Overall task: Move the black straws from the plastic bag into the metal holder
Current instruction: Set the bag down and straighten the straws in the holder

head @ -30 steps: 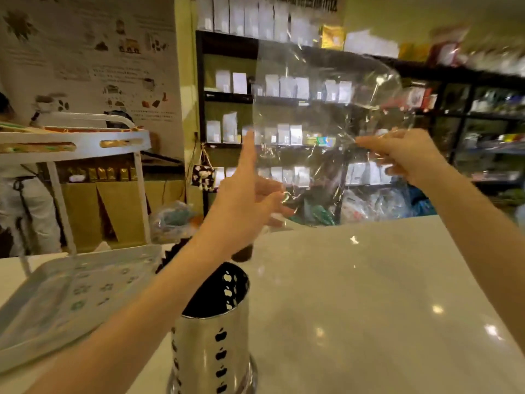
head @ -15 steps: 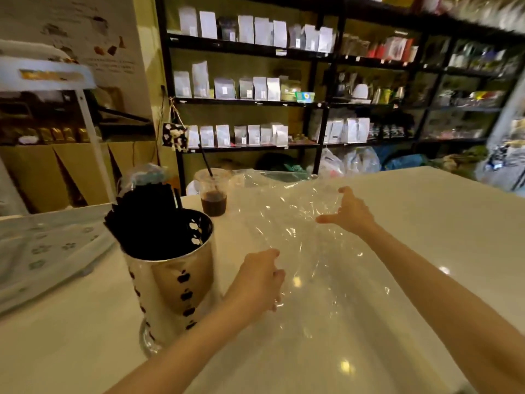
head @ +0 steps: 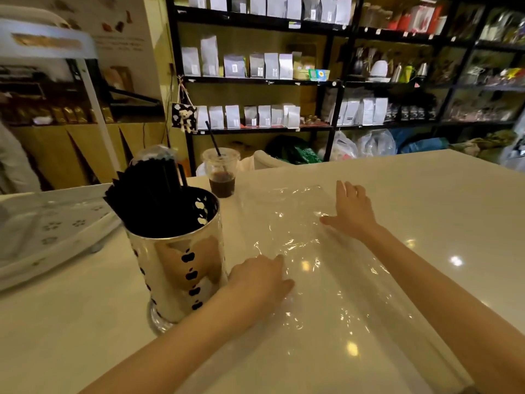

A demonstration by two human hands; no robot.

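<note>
A shiny metal holder (head: 177,265) with apple-shaped cut-outs stands on the white counter, left of centre. A bundle of black straws (head: 147,194) sticks out of it, leaning left. The clear plastic bag (head: 309,268) lies flat on the counter to the holder's right, with no straws visible inside. My left hand (head: 260,280) rests palm down on the bag's near left part, close to the holder's base. My right hand (head: 352,211) lies flat with fingers spread on the bag's far right part.
A plastic cup of dark drink (head: 222,177) with a black straw stands behind the holder. A patterned white tray (head: 48,231) sits at the left. Black shelves of white pouches (head: 255,66) fill the background. A person's sleeve (head: 14,166) shows at far left.
Both hands held the bag up in the air, then lowered it onto the counter. Now it lies flatter, with both palms spread on it.
</note>
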